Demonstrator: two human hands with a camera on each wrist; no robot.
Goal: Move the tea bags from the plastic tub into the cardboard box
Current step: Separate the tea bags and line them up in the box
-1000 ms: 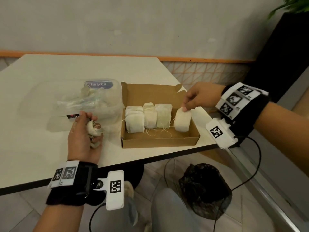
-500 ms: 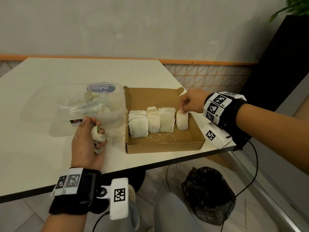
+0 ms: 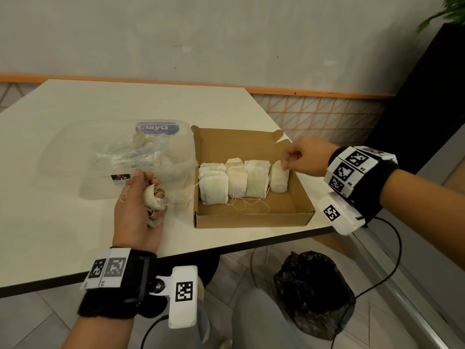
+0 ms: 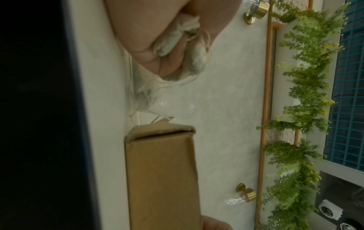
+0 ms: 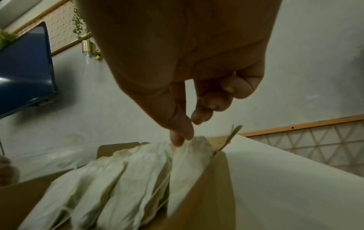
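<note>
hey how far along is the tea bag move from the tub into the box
Partly done. A row of tea bags already stands in the cardboard box. The right hand pinches the top of the rightmost bag, setting it in place. The left hand holds a bunch of bags ready. More remain in the plastic tub.

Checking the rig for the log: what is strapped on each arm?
Both forearms are bare, no sleeves. Each wrist carries a black band topped with white tiles printed with black square markers. A white camera block with its own marker hangs off the left wrist, another off the right wrist. A thin black cable trails from each.
</note>
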